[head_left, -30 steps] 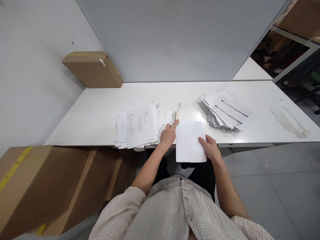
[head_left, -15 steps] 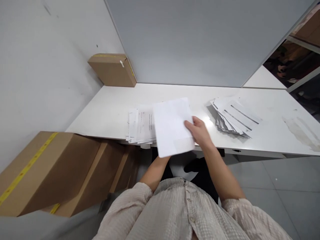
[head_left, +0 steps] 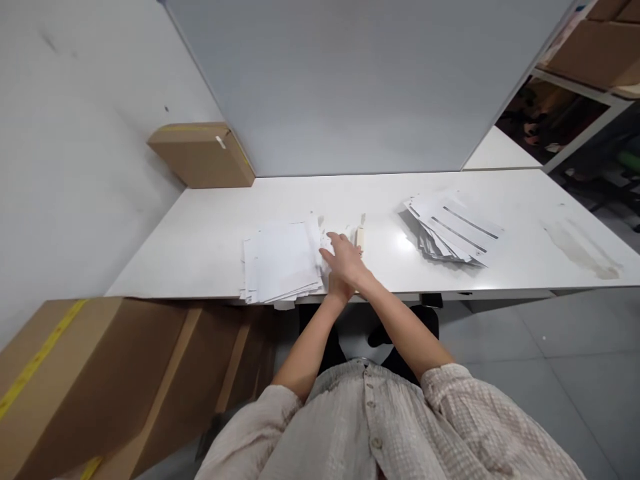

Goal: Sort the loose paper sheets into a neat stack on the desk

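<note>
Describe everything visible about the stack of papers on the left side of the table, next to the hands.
The left paper stack is a loose, uneven pile of white sheets lying flat on the white table, its near edges reaching the table's front edge. The top sheet shows a blank face; lower sheets stick out at the left and front. The right hand lies open beside its right edge, fingertips at or just off that edge. The left hand is mostly hidden beneath the right one.

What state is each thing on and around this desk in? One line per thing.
left paper stack: lying flat, blank side up, edges uneven.
right paper stack: fanned out, untouched.
right hand: open, fingers at the left stack's edge.
left hand: under the right, mostly hidden.
small box: closed.
</note>
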Demonstrator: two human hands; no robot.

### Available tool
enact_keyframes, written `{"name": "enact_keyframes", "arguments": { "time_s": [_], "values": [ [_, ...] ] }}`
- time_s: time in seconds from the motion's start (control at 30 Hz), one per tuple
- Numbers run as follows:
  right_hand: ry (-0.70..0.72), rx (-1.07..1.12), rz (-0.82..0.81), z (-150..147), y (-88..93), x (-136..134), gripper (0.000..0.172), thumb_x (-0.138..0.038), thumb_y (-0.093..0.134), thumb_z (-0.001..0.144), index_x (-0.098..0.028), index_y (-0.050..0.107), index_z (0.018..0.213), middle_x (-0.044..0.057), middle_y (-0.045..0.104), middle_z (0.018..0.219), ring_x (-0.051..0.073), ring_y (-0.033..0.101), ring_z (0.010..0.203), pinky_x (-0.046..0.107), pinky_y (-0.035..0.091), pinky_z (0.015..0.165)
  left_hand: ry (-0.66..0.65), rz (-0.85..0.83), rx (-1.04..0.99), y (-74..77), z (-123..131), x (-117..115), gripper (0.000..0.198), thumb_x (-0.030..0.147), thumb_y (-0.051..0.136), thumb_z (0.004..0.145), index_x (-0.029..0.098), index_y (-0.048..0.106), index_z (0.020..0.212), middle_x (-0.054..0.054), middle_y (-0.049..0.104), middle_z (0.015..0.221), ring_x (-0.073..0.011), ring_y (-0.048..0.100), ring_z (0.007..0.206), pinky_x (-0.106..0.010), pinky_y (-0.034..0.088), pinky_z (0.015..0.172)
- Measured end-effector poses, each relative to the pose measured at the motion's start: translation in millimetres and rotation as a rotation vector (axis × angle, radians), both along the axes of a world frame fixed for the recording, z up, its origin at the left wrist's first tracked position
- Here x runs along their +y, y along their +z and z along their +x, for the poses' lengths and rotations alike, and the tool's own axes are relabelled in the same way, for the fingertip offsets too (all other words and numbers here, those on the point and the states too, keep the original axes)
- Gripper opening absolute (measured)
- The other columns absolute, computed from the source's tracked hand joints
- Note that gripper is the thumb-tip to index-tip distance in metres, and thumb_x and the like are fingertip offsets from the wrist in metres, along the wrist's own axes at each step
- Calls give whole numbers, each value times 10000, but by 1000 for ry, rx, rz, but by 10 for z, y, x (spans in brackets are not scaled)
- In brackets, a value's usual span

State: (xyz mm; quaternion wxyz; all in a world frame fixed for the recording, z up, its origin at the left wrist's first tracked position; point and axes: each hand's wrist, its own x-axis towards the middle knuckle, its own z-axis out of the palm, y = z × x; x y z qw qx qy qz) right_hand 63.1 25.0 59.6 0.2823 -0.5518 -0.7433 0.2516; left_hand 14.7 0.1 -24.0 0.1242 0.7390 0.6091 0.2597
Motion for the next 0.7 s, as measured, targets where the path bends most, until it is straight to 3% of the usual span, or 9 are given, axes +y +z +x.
{"name": "enact_keyframes", "arguments": {
  "time_s": [0.1, 0.2, 0.33, 0.4, 0.47, 0.6, 0.7],
  "values": [
    [-156, -23, 64, 703, 126, 53, 372, -306, 468, 853, -145, 529, 1183, 137, 564, 1111, 239, 569, 962, 361, 438, 846, 18, 0, 126, 35, 15, -23, 479, 194, 320, 904, 207, 373, 1380, -95, 592, 984, -202, 586, 867, -294, 467, 735],
    [-410, -194, 171, 1537, 153, 176, 355, -291, 477, 840, -134, 569, 1144, 165, 561, 1155, 283, 523, 1040, 410, 410, 884, 7, 58, 166, 68, 22, -56, 506, 154, 283, 905, 241, 333, 1401, -59, 586, 885, -160, 572, 716, -243, 438, 590],
    [-631, -429, 73, 2295, 10, 331, 594, -345, 576, 763, -138, 445, 1304, 171, 480, 1322, 360, 363, 1218, 498, 340, 936, -11, 119, 176, 65, 17, -71, 509, 142, 310, 897, 233, 342, 1397, -47, 583, 856, -144, 552, 678, -224, 410, 550],
    [-641, -461, -2, 2438, -93, 374, 666, -394, 585, 746, -138, 411, 1336, 167, 503, 1305, 358, 356, 1224, 496, 329, 942, -11, 134, 164, 50, 12, -67, 515, 136, 328, 888, 228, 346, 1394, -48, 585, 861, -143, 553, 687, -222, 412, 559],
    [-636, -440, -17, 2475, -175, 389, 614, -425, 561, 751, -149, 468, 1292, 152, 576, 1210, 337, 406, 1176, 461, 339, 927, -8, 144, 149, 36, 8, -61, 516, 133, 342, 881, 227, 355, 1388, -49, 587, 866, -144, 558, 697, -222, 416, 571],
    [-578, -336, 70, 2469, -196, 355, 333, -384, 441, 805, -183, 643, 978, 105, 653, 975, 253, 509, 977, 347, 370, 834, -5, 151, 136, 27, 4, -60, 506, 135, 345, 879, 228, 377, 1376, -51, 591, 855, -148, 563, 700, -226, 417, 576],
    [-500, -287, 66, 2494, -102, 311, 306, -313, 336, 831, -193, 597, 724, 61, 609, 720, 192, 504, 747, 288, 361, 687, -12, 154, 126, 31, 0, -61, 500, 141, 344, 881, 228, 384, 1371, -52, 596, 858, -152, 567, 710, -229, 422, 590]
  ]
}}
